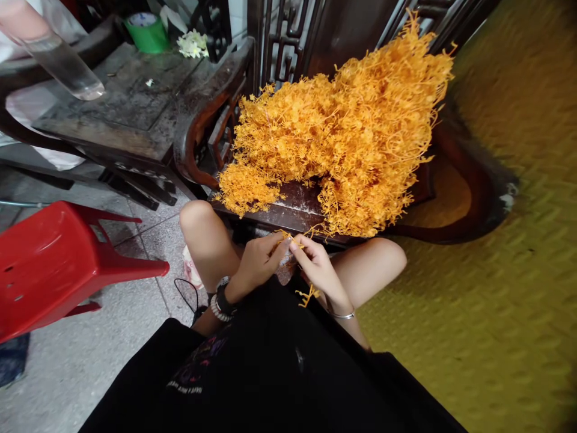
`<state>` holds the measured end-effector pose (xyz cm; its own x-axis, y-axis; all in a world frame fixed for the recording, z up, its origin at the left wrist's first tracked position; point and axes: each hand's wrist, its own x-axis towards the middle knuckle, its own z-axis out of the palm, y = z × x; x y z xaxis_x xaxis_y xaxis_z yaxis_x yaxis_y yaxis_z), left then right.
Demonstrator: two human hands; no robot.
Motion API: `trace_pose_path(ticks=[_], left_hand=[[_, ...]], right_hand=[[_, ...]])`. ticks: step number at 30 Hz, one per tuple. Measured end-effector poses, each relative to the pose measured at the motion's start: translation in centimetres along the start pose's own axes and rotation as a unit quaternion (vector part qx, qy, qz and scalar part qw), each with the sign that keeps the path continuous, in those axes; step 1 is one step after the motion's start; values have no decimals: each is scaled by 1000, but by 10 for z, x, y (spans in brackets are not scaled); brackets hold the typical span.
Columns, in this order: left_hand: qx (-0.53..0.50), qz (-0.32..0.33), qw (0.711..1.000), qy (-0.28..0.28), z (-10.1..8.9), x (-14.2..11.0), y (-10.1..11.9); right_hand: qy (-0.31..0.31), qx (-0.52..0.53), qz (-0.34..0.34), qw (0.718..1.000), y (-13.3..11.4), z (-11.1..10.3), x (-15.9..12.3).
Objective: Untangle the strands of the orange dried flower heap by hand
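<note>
My left hand [258, 261] and my right hand [319, 266] meet between my knees, fingertips pinched together. Between them is a thin orange sprig [283, 233], partly hidden by the fingers. Another loose orange piece [308, 295] hangs by my right wrist. Just beyond the hands, a large heap of orange, finely branched sprigs [333, 132] covers much of a dark wooden chair seat [297, 207]. A smaller clump [247, 187] lies at the heap's left front. Whether the sprigs are real or artificial flowers, I cannot tell.
To the left stands a dark wooden side table [130, 114] with a green tape roll [148, 33] and pale flowers [192, 44]. A clear cylinder [67, 66] shows above it. A red plastic stool [54, 258] stands on the floor. At the right is a yellow textured surface [487, 313].
</note>
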<state>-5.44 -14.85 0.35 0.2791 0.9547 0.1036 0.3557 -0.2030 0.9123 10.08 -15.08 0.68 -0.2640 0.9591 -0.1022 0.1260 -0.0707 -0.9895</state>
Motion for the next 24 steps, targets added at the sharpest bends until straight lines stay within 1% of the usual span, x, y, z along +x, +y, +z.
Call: trace_pose_path(ticks=[2,4,7,10,12,13,15,17,18,20,22,24], left_hand=[[-34,7,999,-16,-1,1,-1],[-104,5,994,-43,1,1,-4],[-236,-24,968,-86,7,0,-10],[-368,-92,920,-102,14,-2,-11],[-437,-133,885,-87,16,-2,-9],[-471,-149,866,-75,15,-2,-7],[-538,-169,825,-47,12,0,-4],[-588,-166,791,-26,7,1,-1],[-600,-158,783,-27,5,1,0],[-604,-141,783,-38,4,1,0],[-594,-132,792,-55,6,0,-1],[-570,-128,809,-57,9,-1,-3]], right_hand=[[-14,83,35,996,0,1,0],[-21,174,64,983,1,2,1],[-43,275,78,957,1,7,-1],[-72,356,72,929,0,13,-4],[-77,396,68,912,2,17,-5],[-68,413,66,906,2,18,-5],[-31,441,53,896,3,16,-3],[16,454,33,890,0,11,0],[32,452,24,891,-2,8,2],[52,439,14,897,-9,3,4],[64,423,10,904,-15,0,6],[74,406,2,911,-18,0,8]])
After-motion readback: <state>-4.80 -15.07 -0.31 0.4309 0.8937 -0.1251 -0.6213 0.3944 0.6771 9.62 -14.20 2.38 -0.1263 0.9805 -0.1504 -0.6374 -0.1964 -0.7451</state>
